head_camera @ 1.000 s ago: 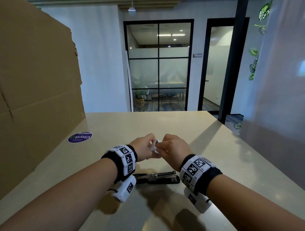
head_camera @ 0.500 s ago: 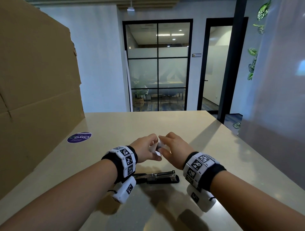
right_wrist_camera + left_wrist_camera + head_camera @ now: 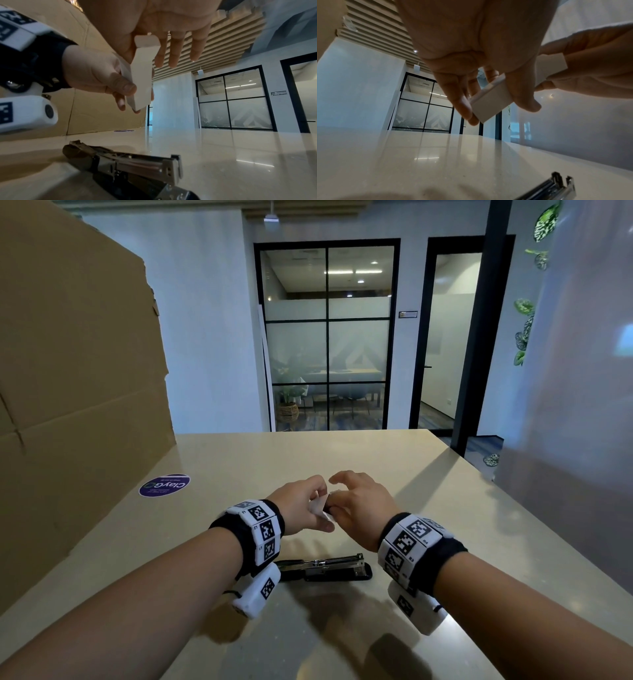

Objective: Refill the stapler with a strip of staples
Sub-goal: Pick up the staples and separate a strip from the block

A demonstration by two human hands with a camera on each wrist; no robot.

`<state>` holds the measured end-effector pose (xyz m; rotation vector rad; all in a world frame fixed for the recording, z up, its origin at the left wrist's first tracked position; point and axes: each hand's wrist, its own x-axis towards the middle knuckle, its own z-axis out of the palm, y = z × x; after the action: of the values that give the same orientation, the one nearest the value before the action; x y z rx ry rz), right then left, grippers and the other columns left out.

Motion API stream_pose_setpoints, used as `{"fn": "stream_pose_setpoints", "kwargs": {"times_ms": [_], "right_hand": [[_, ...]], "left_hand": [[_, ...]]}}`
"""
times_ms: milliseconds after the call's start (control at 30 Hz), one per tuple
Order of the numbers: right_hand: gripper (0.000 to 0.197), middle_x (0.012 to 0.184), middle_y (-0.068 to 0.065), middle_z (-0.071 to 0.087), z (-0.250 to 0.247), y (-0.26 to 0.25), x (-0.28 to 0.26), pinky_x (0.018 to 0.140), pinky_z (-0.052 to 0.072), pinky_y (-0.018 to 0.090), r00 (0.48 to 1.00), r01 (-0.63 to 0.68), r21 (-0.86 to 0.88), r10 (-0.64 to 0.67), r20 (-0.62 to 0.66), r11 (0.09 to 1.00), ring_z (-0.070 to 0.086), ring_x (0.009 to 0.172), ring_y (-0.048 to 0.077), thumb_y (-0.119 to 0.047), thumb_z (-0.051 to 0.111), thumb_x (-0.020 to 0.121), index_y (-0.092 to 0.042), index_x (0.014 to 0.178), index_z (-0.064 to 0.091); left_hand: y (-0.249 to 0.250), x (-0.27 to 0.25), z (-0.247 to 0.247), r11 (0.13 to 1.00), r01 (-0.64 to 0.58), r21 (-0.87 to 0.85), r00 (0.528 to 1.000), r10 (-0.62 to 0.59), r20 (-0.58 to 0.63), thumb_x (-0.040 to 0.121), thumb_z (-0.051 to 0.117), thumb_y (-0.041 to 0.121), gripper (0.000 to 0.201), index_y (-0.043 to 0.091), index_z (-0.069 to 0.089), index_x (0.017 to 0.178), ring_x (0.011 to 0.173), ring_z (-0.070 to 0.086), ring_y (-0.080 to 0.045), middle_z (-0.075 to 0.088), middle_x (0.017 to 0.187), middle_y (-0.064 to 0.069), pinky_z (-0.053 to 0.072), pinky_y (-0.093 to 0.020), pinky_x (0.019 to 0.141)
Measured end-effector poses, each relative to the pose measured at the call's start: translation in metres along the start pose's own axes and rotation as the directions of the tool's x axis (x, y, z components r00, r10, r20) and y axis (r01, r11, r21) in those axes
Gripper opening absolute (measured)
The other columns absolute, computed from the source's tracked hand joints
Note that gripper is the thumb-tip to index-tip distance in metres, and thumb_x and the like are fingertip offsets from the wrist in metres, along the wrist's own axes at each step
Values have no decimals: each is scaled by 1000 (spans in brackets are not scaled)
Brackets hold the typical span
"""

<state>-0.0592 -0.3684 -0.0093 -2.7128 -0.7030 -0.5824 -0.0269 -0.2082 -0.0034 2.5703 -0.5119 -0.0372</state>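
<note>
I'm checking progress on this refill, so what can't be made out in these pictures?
- Contents of the small white cardboard box: every view shows only closed faces.
- Black and metal stapler rear end: left wristband covers it in the head view.
- Stapler channel, filled or not: too small in the head view, cut off in the wrist views.

Black stapler (image 3: 325, 569) lies opened flat on the table; small white staple box (image 3: 489, 102) held above.

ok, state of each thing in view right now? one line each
stapler: lying on the table, opened, metal staple channel exposed, untouched
small white box: held above the stapler, end flap open
left hand: grips the box between thumb and fingers
right hand: fingers spread and mostly straight; thumb and forefinger at the box's flap end
table: carries the stapler and a purple sticker
</note>
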Motion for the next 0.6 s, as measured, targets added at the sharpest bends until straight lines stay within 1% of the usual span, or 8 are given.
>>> {"fn": "stream_pose_setpoints", "kwargs": {"times_ms": [67, 133, 200, 267, 333, 433, 500, 600], "right_hand": [[54, 136, 5, 51, 0, -1, 0, 91, 47, 42, 997, -31, -18, 32, 69, 999, 48, 121, 30, -39, 24, 80, -28, 103, 71], [60, 143, 2, 44, 0, -2, 0, 96, 43, 41, 986, -54, -37, 60, 155, 998, 44, 126, 28, -43, 16, 80, -30, 110, 67], [49, 148, 0, 39, -1, -3, 0, 99, 39, 41, 968, -78, -68, 92, 233, 995, 40, 130, 27, -39, 22, 89, -32, 116, 63], [46, 147, 1, 40, -1, -4, 0, 101, 37, 41, 962, -85, -91, 106, 252, 992, 40, 130, 26, -38, 25, 92, -31, 119, 61], [42, 140, 3, 49, -2, -6, 0, 98, 40, 39, 969, -102, -71, 115, 220, 992, 47, 124, 27, -34, 29, 92, -26, 113, 64], [27, 117, 3, 63, -6, -8, 1, 84, 48, 35, 985, -118, 2, 117, 128, 993, 59, 102, 26, -25, 44, 90, -24, 98, 70], [22, 105, 1, 67, -10, -9, 2, 79, 50, 34, 983, -148, 26, 145, 110, 989, 62, 93, 23, -28, 49, 89, -27, 95, 71], [19, 97, 1, 68, -13, -7, 4, 76, 49, 33, 975, -198, 42, 192, 109, 979, 63, 90, 23, -29, 53, 88, -27, 93, 71]], "left_hand": [[0, -1, 0, 1000, -11, -3, 1000, 11, -8, 67, 82, 36, 44, 30, 45, 89, 88, 59, -22, 64, 109, 1, 45, -33, 76], [1, -1, 0, 1000, -15, 10, 1000, 15, -11, 66, 82, 35, 44, 31, 43, 86, 90, 60, -23, 64, 109, 0, 46, -34, 76], [2, -2, 1, 999, -18, 36, 1000, 18, -1, 66, 82, 35, 44, 32, 42, 84, 93, 60, -24, 64, 109, 0, 47, -37, 79], [3, -3, 1, 999, -14, 50, 1000, 14, 11, 67, 81, 36, 43, 31, 43, 86, 95, 60, -25, 64, 110, -1, 47, -37, 79], [3, -2, 0, 999, 8, 52, 1000, -9, 22, 69, 80, 36, 43, 28, 45, 91, 97, 60, -25, 64, 110, -1, 45, -34, 75], [3, -2, -2, 997, 36, 70, 999, -37, 22, 70, 79, 40, 44, 25, 46, 95, 96, 61, -26, 64, 110, -2, 43, -31, 71], [2, -2, -2, 996, 43, 83, 999, -45, 20, 71, 78, 42, 44, 25, 45, 94, 92, 58, -25, 63, 108, 0, 42, -31, 71], [0, -1, -1, 995, 60, 79, 998, -61, 17, 71, 78, 43, 42, 25, 44, 90, 89, 58, -23, 60, 104, 3, 42, -31, 70]]}}
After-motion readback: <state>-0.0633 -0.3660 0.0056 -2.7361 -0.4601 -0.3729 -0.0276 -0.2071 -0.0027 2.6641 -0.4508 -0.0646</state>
